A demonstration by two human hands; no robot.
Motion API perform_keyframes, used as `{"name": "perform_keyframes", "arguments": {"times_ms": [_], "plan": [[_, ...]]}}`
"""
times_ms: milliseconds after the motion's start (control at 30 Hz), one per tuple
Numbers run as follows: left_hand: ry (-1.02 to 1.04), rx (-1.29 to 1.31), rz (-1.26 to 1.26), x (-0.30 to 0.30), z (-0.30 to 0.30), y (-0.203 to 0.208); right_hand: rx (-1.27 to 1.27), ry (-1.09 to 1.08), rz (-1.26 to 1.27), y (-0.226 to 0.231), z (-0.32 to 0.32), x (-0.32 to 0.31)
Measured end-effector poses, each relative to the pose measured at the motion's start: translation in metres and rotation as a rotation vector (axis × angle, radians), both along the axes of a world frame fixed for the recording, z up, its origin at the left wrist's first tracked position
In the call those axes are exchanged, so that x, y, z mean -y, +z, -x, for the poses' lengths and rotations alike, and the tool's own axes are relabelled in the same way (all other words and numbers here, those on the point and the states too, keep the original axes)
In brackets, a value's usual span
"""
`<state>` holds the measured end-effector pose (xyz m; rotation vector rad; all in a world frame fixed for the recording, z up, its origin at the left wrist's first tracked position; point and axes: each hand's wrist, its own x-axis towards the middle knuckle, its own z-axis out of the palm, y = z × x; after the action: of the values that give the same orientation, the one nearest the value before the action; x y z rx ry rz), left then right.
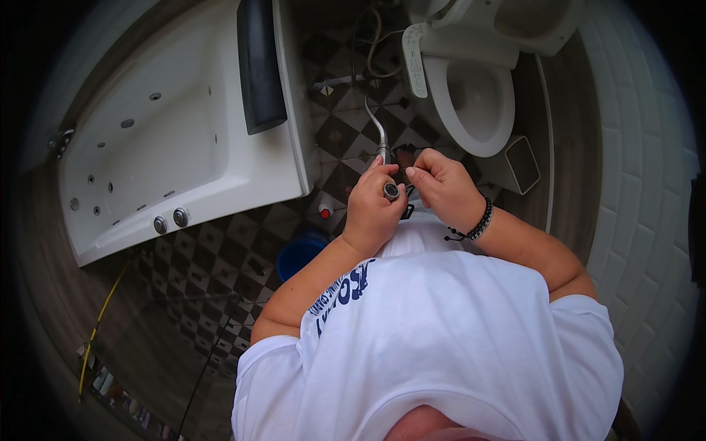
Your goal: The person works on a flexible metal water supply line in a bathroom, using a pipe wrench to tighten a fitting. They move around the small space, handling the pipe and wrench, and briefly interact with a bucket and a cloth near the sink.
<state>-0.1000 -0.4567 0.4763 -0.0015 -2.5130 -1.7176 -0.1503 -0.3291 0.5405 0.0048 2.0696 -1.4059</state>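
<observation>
My left hand (370, 209) is closed around a slim metal cylinder with a round dark end (390, 192), which faces up toward me. Just beyond the fingers, a silvery flexible hose (381, 132) curves away over the floor; its join to the cylinder is hidden by the hand. Close by on the right, my right hand (446, 189) has thumb and fingers pinched together. Whatever may lie in that pinch is too small to make out. A dark braided bracelet (482, 219) circles the right wrist.
A white bathtub (294, 147) with a black headrest (261, 70) stands at the left. At the far right are a toilet (479, 136) and a rectangular bin (523, 165). A blue bucket (294, 253) and a red-topped white bottle (325, 212) stand on the patterned floor (342, 140).
</observation>
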Motion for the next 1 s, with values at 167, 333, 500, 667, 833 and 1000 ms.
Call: {"name": "perform_keyframes", "arguments": {"times_ms": [167,333,500,667,833,1000], "plan": [[-0.021,-0.013,-0.009,0.0,-0.003,0.004,0.3,0.042,0.088,0.004,0.002,0.004],[-0.039,-0.042,0.02,0.001,-0.004,0.008,0.212,0.153,0.05,0.007,0.005,0.008],[-0.037,-0.063,0.021,0.003,-0.008,0.006,0.215,0.181,-0.011,0.01,0.001,0.008],[-0.033,-0.064,0.006,0.004,-0.009,0.009,0.227,0.12,0.079,0.008,-0.008,0.01],[-0.031,-0.076,-0.024,0.005,-0.011,0.008,0.206,0.08,0.096,0.006,-0.011,0.012],[-0.027,-0.09,-0.002,0.006,-0.01,0.006,-0.022,0.14,0.06,0.004,-0.018,0.015]]}}
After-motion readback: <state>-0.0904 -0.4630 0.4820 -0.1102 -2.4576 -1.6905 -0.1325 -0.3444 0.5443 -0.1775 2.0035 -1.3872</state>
